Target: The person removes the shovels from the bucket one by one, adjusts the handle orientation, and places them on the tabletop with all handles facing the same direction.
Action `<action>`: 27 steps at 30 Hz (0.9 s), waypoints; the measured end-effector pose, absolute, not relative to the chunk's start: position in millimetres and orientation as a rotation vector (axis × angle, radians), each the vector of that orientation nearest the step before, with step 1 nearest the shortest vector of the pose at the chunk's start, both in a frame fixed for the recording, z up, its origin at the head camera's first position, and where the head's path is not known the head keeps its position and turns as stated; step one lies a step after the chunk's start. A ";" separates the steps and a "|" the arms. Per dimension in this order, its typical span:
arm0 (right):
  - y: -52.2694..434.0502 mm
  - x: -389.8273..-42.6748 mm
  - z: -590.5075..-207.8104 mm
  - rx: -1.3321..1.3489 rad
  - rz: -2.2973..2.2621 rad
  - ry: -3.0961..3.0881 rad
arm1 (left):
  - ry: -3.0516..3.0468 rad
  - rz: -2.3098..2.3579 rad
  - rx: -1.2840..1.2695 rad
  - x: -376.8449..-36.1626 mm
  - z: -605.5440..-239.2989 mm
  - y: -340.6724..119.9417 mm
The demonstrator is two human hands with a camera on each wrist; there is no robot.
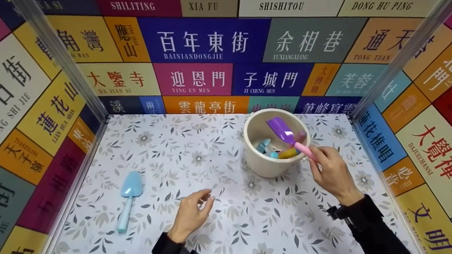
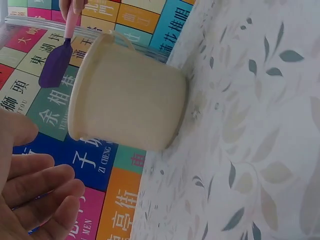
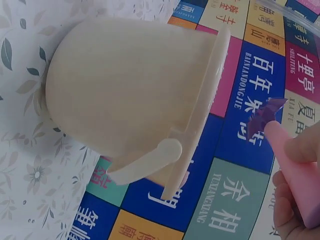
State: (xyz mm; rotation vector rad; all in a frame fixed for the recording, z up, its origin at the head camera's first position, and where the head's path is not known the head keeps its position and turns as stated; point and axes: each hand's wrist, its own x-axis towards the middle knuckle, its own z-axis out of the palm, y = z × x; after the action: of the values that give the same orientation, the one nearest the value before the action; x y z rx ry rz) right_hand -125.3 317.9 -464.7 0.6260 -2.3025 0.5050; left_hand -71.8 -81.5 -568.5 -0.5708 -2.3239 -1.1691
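A smooth cream bucket (image 1: 263, 165) is standing far right on a leaf-patterned sheet (image 1: 166, 144), holding small coloured pieces (image 1: 264, 145). Above its round mouth, the right hand (image 1: 333, 174) is gripping a toy shovel (image 1: 280, 130) — pink rounded handle, scooped purple blade. The left hand (image 1: 192, 214) is hovering near, released, fingers loosely bent; left, a pale-blue trowel (image 1: 131, 186) is lying.

Left fingers (image 2: 47, 181) loosely bent, right fingers (image 1: 326, 154) curled
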 end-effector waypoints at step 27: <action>243.9 -107.3 -506.9 1.145 0.400 -2.043 | -1.901 -2.778 0.165 -130.4 -510.1 -41.5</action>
State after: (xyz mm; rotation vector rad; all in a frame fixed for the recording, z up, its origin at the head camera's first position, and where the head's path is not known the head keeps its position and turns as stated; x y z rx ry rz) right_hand -107.3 243.9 -506.9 1.1447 -2.0433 0.4004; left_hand -130.4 -41.5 -510.1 0.1645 -1.9015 -2.7776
